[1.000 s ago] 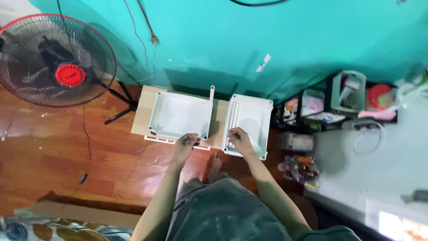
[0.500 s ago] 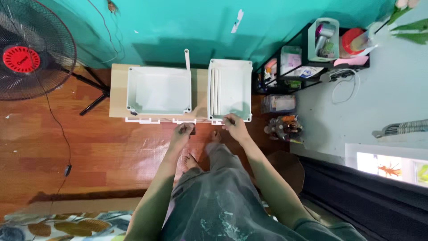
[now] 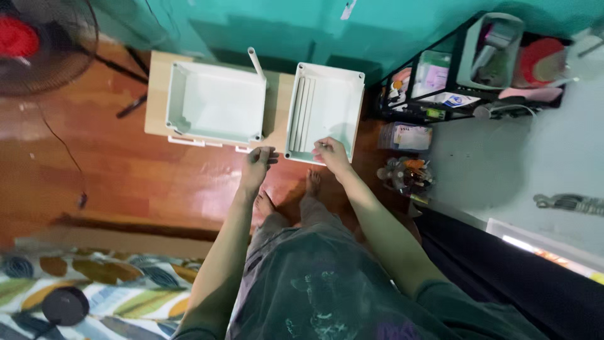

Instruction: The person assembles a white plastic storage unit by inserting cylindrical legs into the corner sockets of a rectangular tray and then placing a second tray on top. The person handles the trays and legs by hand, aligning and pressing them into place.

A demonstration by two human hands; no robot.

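While over the low table (image 3: 157, 94), both hands (image 3: 257, 161) at white trays (image 3: 327, 107).

We wear loose grey-green cotton trousers (image 3: 314, 277) flecked with pale paint-like marks, and a dark green short-sleeved top (image 3: 459, 308) whose sleeve ends above the elbow. Our forearms are bare, our two hands (image 3: 255, 162) without gloves or rings, and our feet (image 3: 313, 181) unshod.

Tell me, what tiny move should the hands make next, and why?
Probably the right hand should close on the near edge of the right white box. It already rests there, while the left hand sits at the small table's front edge, beside the left white box.
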